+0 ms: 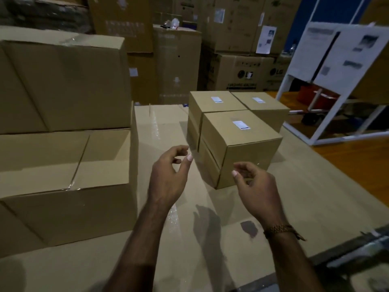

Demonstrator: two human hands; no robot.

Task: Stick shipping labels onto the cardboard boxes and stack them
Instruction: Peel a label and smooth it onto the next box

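Three small cardboard boxes stand together on a flat cardboard surface [315, 186]. The nearest box [248, 157] carries a white shipping label [241, 125] on its top. Behind it are a second labelled box [212, 102] and a third labelled box [263, 104]. My left hand [169, 175] hovers just left of the nearest box, fingers loosely curled and holding nothing. My right hand [255, 186] hovers in front of that box's near face, also loosely curled and empty. Neither hand touches the box.
Large plain cartons [63, 127] are stacked at my left, reaching above hand height. Tall appliance cartons [235, 70] fill the back. A white frame with paper sheets [336, 60] leans at the right over an orange floor. A metal edge [357, 249] runs at lower right.
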